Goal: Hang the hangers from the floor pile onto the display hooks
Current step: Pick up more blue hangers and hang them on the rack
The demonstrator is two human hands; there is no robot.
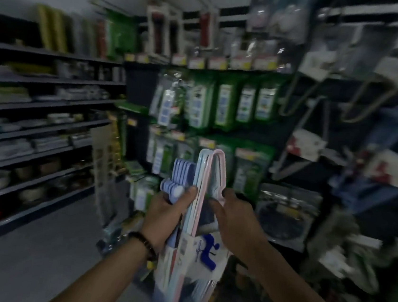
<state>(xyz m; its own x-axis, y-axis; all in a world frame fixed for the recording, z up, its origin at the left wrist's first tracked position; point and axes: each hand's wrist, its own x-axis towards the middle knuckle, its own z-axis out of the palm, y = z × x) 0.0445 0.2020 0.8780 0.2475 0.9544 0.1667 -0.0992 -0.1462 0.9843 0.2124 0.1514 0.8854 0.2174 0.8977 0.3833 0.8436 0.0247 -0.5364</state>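
I am watching both hands working at chest height in a shop aisle, well above the floor [18, 267]. The left hand [170, 208] is gripping a bundle of blue hangers [181, 173], its fingers curled round them just below the stacked hooks. The right hand [234, 215] is closing on a second bundle, the pink and pale blue hangers [212, 167]. Its fingertips are lying over the pink shoulder and its thumb is reaching in from below. This looks to me like a pinch, though blur is softening it. The two bundles are standing upright, side by side and touching, with a paper label [207, 250] hanging low on the pastel one.

As I am judging it, the picking-up for this load is done and the hanging is not: both bundles are in hand, and neither is on a peg. Up on the right, beige hangers [370, 100] are already hanging, so that side looks like the goal. I am not making out a free peg in the smear. The floor pile is out of view, so I cannot say how much is left there.
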